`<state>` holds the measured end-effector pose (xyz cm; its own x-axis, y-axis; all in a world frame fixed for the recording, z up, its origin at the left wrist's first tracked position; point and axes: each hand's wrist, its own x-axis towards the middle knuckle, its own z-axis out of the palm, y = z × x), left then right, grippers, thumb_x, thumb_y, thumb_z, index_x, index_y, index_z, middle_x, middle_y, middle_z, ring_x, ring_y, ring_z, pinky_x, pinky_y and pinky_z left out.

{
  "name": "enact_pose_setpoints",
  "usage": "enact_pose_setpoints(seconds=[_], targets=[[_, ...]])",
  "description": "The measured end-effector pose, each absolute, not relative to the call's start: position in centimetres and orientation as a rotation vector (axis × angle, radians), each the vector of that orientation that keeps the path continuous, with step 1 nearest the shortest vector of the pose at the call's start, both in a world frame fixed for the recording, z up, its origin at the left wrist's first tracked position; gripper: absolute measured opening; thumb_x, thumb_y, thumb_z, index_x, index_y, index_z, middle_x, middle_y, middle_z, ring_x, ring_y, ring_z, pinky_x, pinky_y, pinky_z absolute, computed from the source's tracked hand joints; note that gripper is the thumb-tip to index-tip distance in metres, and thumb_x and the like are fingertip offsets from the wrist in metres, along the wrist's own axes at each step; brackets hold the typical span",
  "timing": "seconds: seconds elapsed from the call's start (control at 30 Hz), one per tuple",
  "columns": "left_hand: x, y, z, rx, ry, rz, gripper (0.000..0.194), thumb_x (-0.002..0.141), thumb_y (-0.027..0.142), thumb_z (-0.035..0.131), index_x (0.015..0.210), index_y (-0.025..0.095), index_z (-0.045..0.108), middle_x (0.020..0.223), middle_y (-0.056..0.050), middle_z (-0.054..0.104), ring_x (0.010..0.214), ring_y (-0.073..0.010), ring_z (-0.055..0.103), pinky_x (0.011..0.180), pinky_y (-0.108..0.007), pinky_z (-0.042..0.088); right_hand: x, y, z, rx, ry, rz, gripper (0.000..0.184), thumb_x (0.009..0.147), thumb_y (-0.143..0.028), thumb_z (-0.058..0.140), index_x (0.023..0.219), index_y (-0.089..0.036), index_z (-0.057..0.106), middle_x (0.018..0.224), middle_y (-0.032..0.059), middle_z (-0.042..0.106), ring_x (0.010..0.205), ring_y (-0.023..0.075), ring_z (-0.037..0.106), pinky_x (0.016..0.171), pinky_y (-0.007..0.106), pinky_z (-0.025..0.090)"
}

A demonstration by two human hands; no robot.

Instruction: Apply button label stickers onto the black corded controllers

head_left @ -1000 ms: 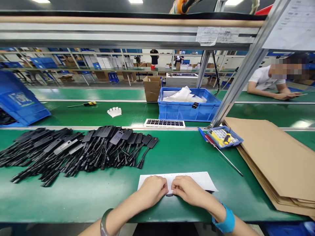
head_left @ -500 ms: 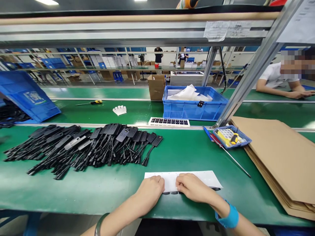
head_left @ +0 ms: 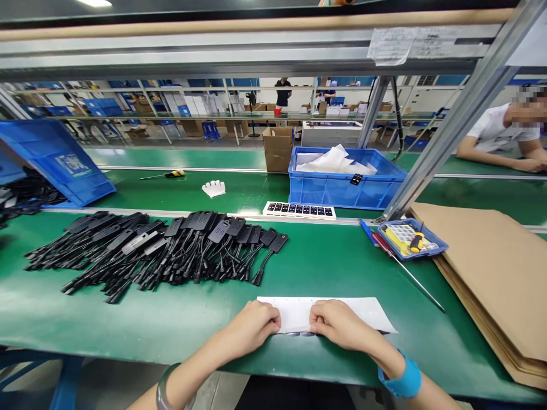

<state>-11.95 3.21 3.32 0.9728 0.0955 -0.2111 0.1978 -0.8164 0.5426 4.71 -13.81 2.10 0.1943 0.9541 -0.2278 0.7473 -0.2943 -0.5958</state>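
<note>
A white sheet lies flat on the green bench in front of me, with dark rounded pieces showing along its near edge. My left hand is closed on the near edge toward the sheet's left end, thumb and fingers pinching it. Farther right, my right hand pinches the same edge with curled fingers. Both sets of fingertips are partly hidden. Beyond my left hand lies a pile of black cables with flat rectangular heads.
A strip with black stickers lies before a blue bin of white paper. To the right are a long screwdriver, a small blue tray and stacked cardboard. A white glove lies farther back; a person sits at right.
The view has shifted, so the bench things appear farther right. My left hand has slid left along the sheet's edge, widening the gap between my hands. Both still pinch the sheet.
</note>
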Motion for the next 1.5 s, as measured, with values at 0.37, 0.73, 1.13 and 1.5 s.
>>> enact_pose_setpoints(seconds=[0.37, 0.73, 1.13, 1.5], targets=[[-11.8, 3.7, 3.3, 2.507, 0.172, -0.269, 0.015, 0.086, 0.02, 0.046, 0.088, 0.019, 0.061, 0.083, -0.003, 0.065, 0.072, -0.0153, 0.057, 0.064, -0.022, 0.038, 5.0, -13.7, 2.2, -2.105, -1.58, 0.851, 0.009, 0.077, -0.019, 0.06, 0.07, -0.02, 0.064, 0.07, -0.0015, 0.065, 0.066, 0.0128, 0.055, 0.059, 0.021, 0.028], [-14.2, 4.7, 3.8, 2.486, 0.137, -0.198, 0.012, 0.085, 0.027, 0.056, 0.084, 0.02, 0.067, 0.085, -0.002, 0.066, 0.077, -0.0156, 0.058, 0.064, -0.021, 0.036, 5.3, -13.6, 1.9, -2.094, -1.568, 0.864, 0.009, 0.076, -0.018, 0.06, 0.07, -0.021, 0.066, 0.072, -0.0009, 0.067, 0.069, 0.0138, 0.057, 0.059, 0.021, 0.029], [-10.9, 4.3, 5.6, 2.651, 0.396, -0.506, 0.022, 0.062, 0.008, 0.051, 0.061, 0.019, 0.069, 0.058, -0.001, 0.066, 0.057, -0.0158, 0.06, 0.055, -0.023, 0.037, 5.2, -13.5, 2.3, -2.122, -1.531, 0.921, 0.007, 0.075, -0.019, 0.062, 0.072, -0.021, 0.068, 0.072, -0.0014, 0.068, 0.065, 0.0122, 0.057, 0.057, 0.02, 0.03], [-9.6, 3.2, 6.0, 2.743, 0.141, -0.505, 0.022, 0.084, 0.017, 0.046, 0.095, 0.019, 0.065, 0.097, -0.008, 0.068, 0.084, -0.0218, 0.063, 0.07, -0.027, 0.044, 5.4, -13.5, 2.3, -2.12, -1.618, 0.862, 0.013, 0.084, -0.022, 0.054, 0.075, -0.022, 0.065, 0.076, -0.0008, 0.067, 0.071, 0.0149, 0.058, 0.062, 0.022, 0.03]])
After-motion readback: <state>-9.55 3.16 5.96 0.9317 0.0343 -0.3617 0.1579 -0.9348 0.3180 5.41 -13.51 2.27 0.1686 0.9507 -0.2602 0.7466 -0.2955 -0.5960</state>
